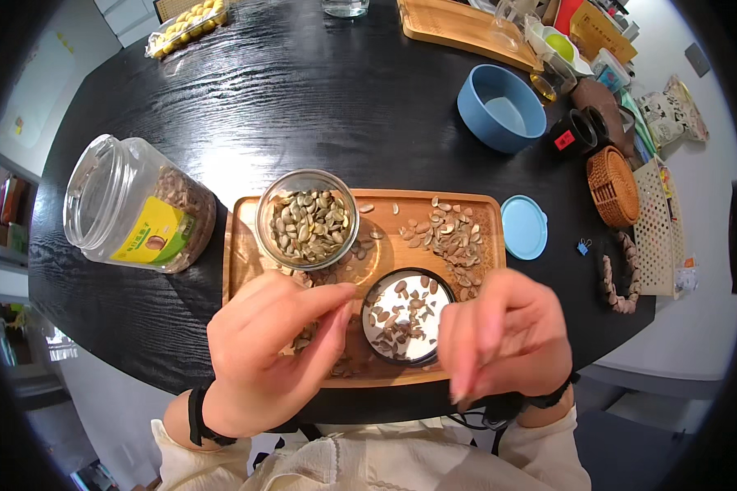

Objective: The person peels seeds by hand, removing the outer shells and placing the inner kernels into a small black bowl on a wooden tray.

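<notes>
My left hand (266,348) is over the front left of a wooden tray (487,200), thumb and forefinger pinched together; whatever is between them is too small to make out. My right hand (512,331), somewhat blurred, hangs over the tray's front right corner with its fingers closed and pointing down; I cannot see what they hold. Between the hands lies a round white dish with a black rim (385,331), with seeds and dark bits on it. Behind my left hand stands a glass bowl (307,225) of greenish pumpkin seed kernels. Empty-looking shells (454,237) are heaped at the tray's right.
A clear plastic jar (160,209) of brown seeds, lidless, stands left of the tray. Right of it lie a light blue lid (524,227) and a small blue clip (583,246). Farther back are a blue bowl (501,109), a wooden board (458,37) and a woven basket (612,186).
</notes>
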A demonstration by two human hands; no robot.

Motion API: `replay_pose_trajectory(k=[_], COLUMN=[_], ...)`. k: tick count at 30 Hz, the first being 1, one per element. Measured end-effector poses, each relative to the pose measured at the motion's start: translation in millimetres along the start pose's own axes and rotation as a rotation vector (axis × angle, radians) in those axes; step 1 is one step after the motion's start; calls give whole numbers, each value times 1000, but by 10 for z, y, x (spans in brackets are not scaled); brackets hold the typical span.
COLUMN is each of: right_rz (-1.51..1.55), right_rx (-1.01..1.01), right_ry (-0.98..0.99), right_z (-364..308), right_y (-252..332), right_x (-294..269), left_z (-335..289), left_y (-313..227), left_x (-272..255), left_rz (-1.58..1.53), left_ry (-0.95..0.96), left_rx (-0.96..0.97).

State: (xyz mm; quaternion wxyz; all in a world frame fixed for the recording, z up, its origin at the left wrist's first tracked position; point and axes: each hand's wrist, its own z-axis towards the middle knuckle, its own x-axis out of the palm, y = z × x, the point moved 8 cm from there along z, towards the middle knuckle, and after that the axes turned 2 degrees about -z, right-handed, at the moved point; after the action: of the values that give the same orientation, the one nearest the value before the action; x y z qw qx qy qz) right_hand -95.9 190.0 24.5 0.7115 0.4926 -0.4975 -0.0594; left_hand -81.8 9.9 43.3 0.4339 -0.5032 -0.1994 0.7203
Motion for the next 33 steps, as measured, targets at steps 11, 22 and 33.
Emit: replay_pose_trajectory(k=[11, 22, 33], right_rz=[48, 12, -41], right_rx=[-73, -22, -27], right_ry=[-200, -216, -226], right_z=[4, -18, 7], right_y=[123, 95, 75], right_x=[-285, -354, -357], left_z=[-84, -96, -141], left_y=[-63, -162, -156], left_x=[68, 252, 255], left_rz=[64, 125, -75], left_ry=[92, 276, 377], left_rx=[-41, 32, 48])
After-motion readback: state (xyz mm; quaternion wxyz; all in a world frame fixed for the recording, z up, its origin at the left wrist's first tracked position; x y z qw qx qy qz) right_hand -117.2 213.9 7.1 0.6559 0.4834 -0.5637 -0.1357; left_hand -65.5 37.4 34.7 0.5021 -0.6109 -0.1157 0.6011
